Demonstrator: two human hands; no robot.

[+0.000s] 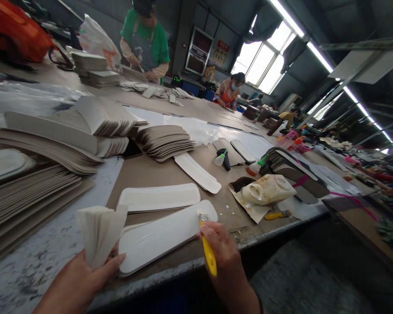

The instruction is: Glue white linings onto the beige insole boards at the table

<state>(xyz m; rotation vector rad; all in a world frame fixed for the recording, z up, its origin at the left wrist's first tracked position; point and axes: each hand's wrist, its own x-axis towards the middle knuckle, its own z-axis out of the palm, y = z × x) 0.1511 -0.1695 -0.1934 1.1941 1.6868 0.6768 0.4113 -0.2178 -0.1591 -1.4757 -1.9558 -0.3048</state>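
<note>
I judge this a brushing step: my right hand (222, 248) grips the yellow brush (209, 257), bristles (202, 215) at one end of the long white piece (163, 237); my left hand (81, 274) clasps thin white strips (96, 231) by the other. The next stroke wants even pressure. Brown-topped worktable (144, 172) beneath, strip lights (319, 56) above
</note>
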